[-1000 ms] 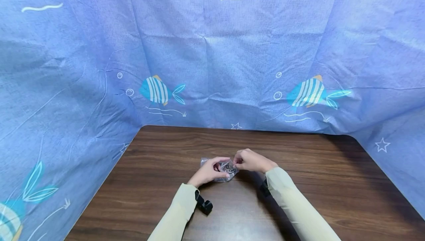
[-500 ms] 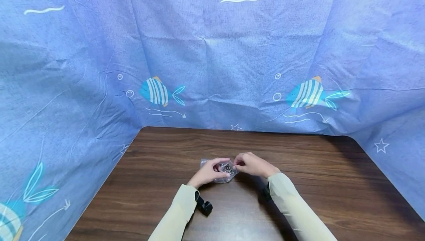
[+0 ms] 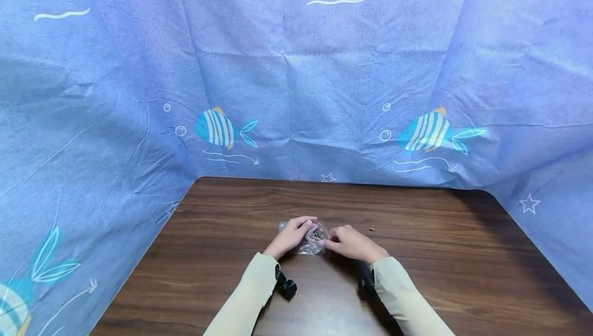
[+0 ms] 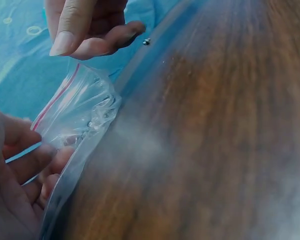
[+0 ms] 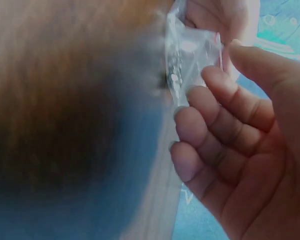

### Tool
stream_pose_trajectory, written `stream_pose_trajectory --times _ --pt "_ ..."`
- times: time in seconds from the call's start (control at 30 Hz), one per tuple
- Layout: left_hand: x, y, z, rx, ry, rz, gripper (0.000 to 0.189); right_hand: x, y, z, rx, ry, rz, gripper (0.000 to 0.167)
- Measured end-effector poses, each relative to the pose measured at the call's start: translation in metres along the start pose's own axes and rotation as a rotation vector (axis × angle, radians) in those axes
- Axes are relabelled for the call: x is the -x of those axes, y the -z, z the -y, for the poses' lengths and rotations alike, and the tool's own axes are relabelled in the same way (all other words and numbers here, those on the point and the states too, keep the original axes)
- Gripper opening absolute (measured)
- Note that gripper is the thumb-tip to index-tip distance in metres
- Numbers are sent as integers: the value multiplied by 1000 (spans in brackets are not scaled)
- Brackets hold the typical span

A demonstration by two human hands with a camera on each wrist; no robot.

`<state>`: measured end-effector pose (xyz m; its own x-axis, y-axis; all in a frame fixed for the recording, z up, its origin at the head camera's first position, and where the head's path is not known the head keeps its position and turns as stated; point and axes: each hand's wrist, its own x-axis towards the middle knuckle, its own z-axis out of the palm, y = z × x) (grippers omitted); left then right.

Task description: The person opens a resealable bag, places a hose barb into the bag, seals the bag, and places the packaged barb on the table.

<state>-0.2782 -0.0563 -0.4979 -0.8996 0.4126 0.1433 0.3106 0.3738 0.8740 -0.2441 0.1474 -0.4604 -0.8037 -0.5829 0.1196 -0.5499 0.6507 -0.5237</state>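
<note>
A clear zip bag (image 3: 311, 247) with a red seal line lies on the table, and several small metal pieces (image 3: 317, 236), perhaps screws, show at its middle. My left hand (image 3: 292, 234) holds the bag from its left side; in the left wrist view its fingers (image 4: 32, 162) curl against the plastic. At the bag's right edge is my right hand (image 3: 350, 243). In the right wrist view its fingers (image 5: 190, 122) are loosely bent and its thumb stands apart from the index finger; whether they touch the plastic I cannot tell.
One small metal piece (image 3: 371, 229) lies loose on the brown wooden table (image 3: 445, 253), right of my right hand. A blue fish-patterned cloth (image 3: 324, 84) hangs behind the table and at both sides. Each wrist wears a black camera strap (image 3: 285, 287).
My right hand has come down nearer to me, and the loose metal piece now shows beyond it. My left thumb has shifted up off the bag's lower edge, closer to its fingers.
</note>
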Motion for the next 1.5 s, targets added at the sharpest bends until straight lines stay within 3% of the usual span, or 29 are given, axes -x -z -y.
stream_pose_trajectory --times 0.23,0.6,0.8,0.97,1.13,1.5 --pt "-4 0 -6 -79 -15 -5 28 2 -12 6 -14 -70 75 40" --pt "-7 1 -10 -89 -11 13 27 0 -11 8 -4 -82 79 40" --pt "-5 2 -5 -59 -1 27 29 1 -7 5 17 -76 74 35" --pt "-2 5 -3 -40 56 137 43 3 0 1 10 -82 64 28" --pt "1 8 -1 18 50 220 64 6 9 -7 -4 -77 43 18" --pt "4 5 5 12 9 193 67 17 36 -41 36 -35 -8 6"
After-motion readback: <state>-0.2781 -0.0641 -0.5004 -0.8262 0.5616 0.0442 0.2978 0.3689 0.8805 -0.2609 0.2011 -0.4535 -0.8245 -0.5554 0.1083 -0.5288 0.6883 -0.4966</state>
